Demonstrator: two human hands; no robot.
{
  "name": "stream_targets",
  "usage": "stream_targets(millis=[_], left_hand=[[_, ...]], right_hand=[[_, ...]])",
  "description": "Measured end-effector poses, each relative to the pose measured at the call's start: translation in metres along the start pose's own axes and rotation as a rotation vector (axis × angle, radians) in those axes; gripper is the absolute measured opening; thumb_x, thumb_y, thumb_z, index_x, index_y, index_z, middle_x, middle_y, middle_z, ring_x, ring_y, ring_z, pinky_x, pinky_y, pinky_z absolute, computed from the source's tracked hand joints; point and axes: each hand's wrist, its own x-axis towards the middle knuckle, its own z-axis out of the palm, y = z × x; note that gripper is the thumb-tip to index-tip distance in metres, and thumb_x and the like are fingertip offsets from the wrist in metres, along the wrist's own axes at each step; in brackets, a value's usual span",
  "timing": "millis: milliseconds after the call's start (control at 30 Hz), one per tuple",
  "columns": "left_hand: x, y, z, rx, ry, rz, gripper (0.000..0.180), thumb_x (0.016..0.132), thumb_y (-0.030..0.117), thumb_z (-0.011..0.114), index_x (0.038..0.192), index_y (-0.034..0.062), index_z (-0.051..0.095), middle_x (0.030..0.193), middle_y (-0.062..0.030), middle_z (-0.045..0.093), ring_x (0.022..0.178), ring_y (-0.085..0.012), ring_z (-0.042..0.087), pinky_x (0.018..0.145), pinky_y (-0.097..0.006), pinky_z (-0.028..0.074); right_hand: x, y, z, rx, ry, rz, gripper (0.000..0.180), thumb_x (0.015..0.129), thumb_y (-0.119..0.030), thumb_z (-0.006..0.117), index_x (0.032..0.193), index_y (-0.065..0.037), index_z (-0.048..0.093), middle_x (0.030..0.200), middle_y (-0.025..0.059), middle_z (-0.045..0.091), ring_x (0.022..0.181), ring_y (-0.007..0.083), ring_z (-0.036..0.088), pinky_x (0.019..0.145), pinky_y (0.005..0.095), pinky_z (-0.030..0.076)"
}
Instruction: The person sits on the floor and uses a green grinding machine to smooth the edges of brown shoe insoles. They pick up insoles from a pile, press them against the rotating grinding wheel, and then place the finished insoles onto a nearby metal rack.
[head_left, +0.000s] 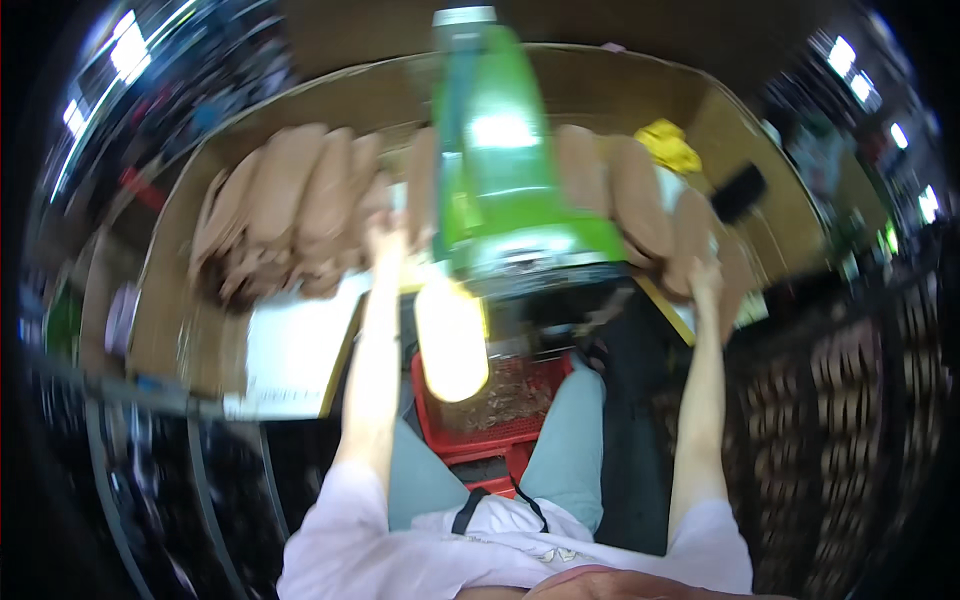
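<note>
Up close to the camera at 12 o'clock, a green bottle (500,150) is raised. Left hand (290,215) and right hand (640,205) flank it, blurred; fingers look wrapped on its base, but grip unclear, cannot tell. White cap on, so looks unopened. At 6 o'clock, 1 red basket (470,425) between the knees holds small brownish bits; contents unclear.

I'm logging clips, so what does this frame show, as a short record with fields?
Left hand: raised, at the left of the bottle
Right hand: raised, at the board's right side
Bottle: green, close to the camera, blurred
Board: brown cardboard, wide, behind the bottle
Crate: red, low between the knees
Grip: too blurred to tell
</note>
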Motion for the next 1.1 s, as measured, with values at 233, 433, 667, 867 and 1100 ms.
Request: stream_targets(millis=[233, 433, 667, 867, 1100], left_hand=[[0.031, -0.037, -0.005, -0.008, -0.024, -0.198, 0.052, 0.077, 0.014, 0.074, 0.119, -0.0041, 0.051, 0.113, -0.0211, 0.054, 0.100, -0.0267, 0.059, 0.068, -0.038, 0.052], [-0.032, 0.015, -0.012, -0.885, 0.137, -0.390, 0.047, 0.071, -0.008, 0.067, 0.116, -0.0057, 0.055, 0.108, -0.0167, 0.059, 0.096, -0.0270, 0.059, 0.083, -0.034, 0.050], [-0.275, -0.025, -0.123, -0.955, -0.604, -0.565, 0.065, 0.063, -0.013, 0.067, 0.125, -0.0010, 0.052, 0.117, -0.0105, 0.061, 0.105, -0.0213, 0.061, 0.090, -0.034, 0.051], [-0.346, -0.021, -0.165, -0.631, -0.855, -0.568, 0.054, 0.083, 0.014, 0.070, 0.128, -0.0042, 0.046, 0.123, -0.0111, 0.055, 0.114, -0.0166, 0.052, 0.097, -0.032, 0.042], [-0.295, 0.038, -0.097, -0.377, -0.778, -0.097, 0.024, 0.079, 0.016, 0.076, 0.090, -0.0020, 0.064, 0.082, -0.0052, 0.065, 0.070, -0.0092, 0.057, 0.062, -0.026, 0.048]], right_hand=[[-0.075, -0.067, -0.026, -0.172, 0.007, -0.026, 0.048, 0.087, -0.029, 0.061, 0.122, 0.001, 0.049, 0.117, 0.0266, 0.050, 0.107, 0.0438, 0.053, 0.087, 0.0488, 0.045], [-0.152, -0.034, -0.058, 0.089, 0.146, -0.231, 0.040, 0.081, -0.016, 0.069, 0.115, 0.000, 0.055, 0.107, 0.0190, 0.053, 0.088, 0.0301, 0.059, 0.075, 0.0374, 0.049], [-0.341, -0.125, -0.047, 1.439, -1.172, 0.216, 0.050, 0.080, -0.009, 0.072, 0.125, 0.001, 0.053, 0.105, 0.0095, 0.064, 0.096, 0.0163, 0.061, 0.084, 0.0294, 0.051], [-0.389, -0.086, -0.052, 1.150, -1.304, 0.097, 0.048, 0.077, -0.002, 0.074, 0.120, 0.004, 0.054, 0.111, 0.0086, 0.064, 0.100, 0.0144, 0.060, 0.090, 0.0291, 0.047], [-0.399, -0.060, -0.077, 1.117, -1.251, 0.245, 0.049, 0.073, -0.005, 0.079, 0.116, 0.004, 0.058, 0.110, 0.0089, 0.065, 0.100, 0.0166, 0.060, 0.090, 0.0309, 0.048]])
